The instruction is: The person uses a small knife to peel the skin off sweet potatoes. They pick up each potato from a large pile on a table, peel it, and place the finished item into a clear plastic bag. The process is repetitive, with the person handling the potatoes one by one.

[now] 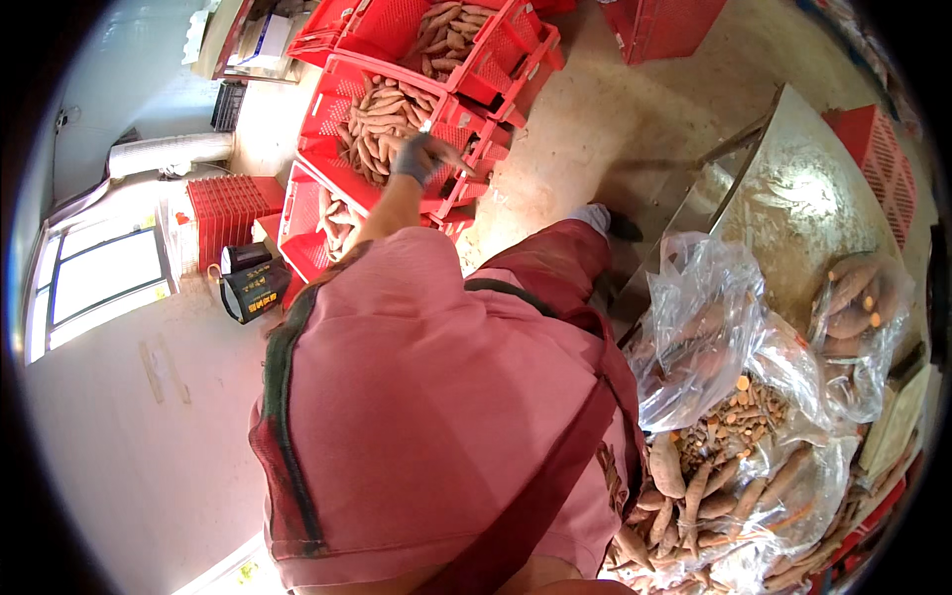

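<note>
My left hand point(418, 159), in a grey glove, reaches over a red plastic crate point(316, 123) at the upper middle. It appears to grip a sweet potato point(454, 158), whose tapered end points right, towards the crate's side. Beneath and beyond the hand, many sweet potatoes point(379, 123) lie heaped in the same crate. A farther red crate point(372, 37) also holds sweet potatoes, and a nearer one point(299, 223) is partly hidden by my arm and pink shirt. My right hand is out of view.
Right of me stands a metal-topped table point(811, 186) with clear plastic bags point(699, 335) of sweet potatoes. Nearby lie loose sweet potatoes point(695, 491) and a heap of cut ends point(736, 424). Stacked red crates point(230, 216) and a black bag point(256, 291) bearing writing stand left.
</note>
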Available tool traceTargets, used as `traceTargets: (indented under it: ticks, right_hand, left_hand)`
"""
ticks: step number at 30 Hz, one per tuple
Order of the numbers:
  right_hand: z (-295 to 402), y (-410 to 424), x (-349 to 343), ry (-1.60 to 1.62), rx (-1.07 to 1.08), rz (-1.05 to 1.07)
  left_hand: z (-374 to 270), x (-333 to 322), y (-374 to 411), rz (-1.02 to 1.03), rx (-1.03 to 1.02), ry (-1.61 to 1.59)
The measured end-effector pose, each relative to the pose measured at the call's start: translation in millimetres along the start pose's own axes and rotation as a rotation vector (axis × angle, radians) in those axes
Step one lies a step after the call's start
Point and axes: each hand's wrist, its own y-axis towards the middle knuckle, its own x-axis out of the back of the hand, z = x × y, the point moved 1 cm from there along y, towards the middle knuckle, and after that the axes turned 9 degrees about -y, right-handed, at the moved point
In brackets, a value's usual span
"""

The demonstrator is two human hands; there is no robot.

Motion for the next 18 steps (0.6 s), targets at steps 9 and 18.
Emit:
traceTargets:
  ticks: [9,18]
  right_hand:
    - [-7,-22,-4,0.113,0.029,-0.192]
    - [0,-89,-28,0.459,-0.275,-0.657]
  left_hand:
    - [-95,-163,19,-0.398,-0.278,0.717]
    - [211,-464,-247,1.504,-0.352,0.670]
